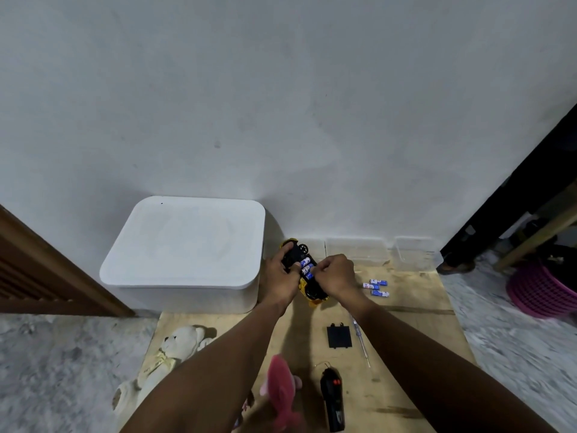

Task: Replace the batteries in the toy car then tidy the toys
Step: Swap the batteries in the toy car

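I see a plain white wall (312, 104) filling twelve o'clock, softly lit. Speckled grey floor (62, 354) lies at eight and four, with a pale wooden board (415, 295) at six. A brown louvred panel (31, 276), perhaps a door, stands at nine, and dark furniture (505, 220) at three.

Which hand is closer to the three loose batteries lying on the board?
Right. The right hand holds the toy car, just beside the loose batteries; the left hand holds the car's other side, farther off.
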The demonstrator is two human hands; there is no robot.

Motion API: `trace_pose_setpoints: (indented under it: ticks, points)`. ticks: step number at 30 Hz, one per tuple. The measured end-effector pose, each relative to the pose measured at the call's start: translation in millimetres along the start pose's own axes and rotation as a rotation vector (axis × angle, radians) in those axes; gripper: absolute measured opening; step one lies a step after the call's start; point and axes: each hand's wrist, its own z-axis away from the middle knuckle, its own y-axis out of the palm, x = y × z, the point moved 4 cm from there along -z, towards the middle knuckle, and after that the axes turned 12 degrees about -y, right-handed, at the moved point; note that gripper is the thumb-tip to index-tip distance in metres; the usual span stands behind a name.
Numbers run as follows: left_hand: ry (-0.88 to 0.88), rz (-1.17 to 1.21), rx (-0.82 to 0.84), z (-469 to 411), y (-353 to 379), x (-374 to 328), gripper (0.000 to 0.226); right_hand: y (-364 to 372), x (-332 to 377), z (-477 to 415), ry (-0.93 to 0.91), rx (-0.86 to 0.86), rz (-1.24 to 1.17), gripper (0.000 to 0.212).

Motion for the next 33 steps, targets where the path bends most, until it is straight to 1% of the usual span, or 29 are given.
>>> trace_pose_setpoints:
  ticks: [4, 8, 11, 13, 16, 19, 25, 28, 30, 33]
  points:
    - [0.004, 0.043, -0.028, 10.0, -4.9, -6.7, 0.050, 3.0, -2.1, -1.7, 0.030, 0.038, -0.042, 0.014]
    - [-0.018, 0.164, 0.005, 15.3, -7.6, -10.5, 0.051, 6.2, 0.7, -5.3, 0.040, 0.088, -0.042, 0.020]
    - [-0.017, 0.196, 0.036, 15.8, -8.5, -12.7, 0.053, 5.8, 3.1, -4.9, 0.037, 0.104, -0.038, 0.024]
    - [-0.016, 0.190, 0.051, 15.6, -8.7, -13.9, 0.052, 4.4, 2.5, -4.2, 0.024, 0.098, -0.038, 0.026]
    - [-0.025, 0.189, 0.069, 16.5, -9.0, -15.4, 0.050, 0.6, 0.5, -3.4, 0.004, 0.023, -0.076, 0.025]
    - [-0.039, 0.180, 0.083, 15.2, -8.5, -18.5, 0.049, -4.2, -1.7, -2.0, 0.012, -0.043, -0.152, 0.022]
    - [-0.072, 0.260, 0.143, 23.3, -10.2, -29.6, 0.047, -12.0, -8.9, -2.0, 0.072, -0.082, -0.332, 0.020]
    - [-0.101, 0.284, 0.150, 26.8, -10.9, -32.9, 0.046, -22.0, -6.9, -3.6, 0.017, -0.128, -0.440, 0.017]
    - [-0.111, 0.277, 0.158, 29.5, -11.5, -36.4, 0.044, -29.5, -3.7, -4.1, -0.013, -0.144, -0.561, 0.014]
    - [-0.140, 0.293, 0.187, 33.1, -11.6, -41.0, 0.043, -35.9, 0.9, -6.4, -0.019, -0.113, -0.706, 0.008]
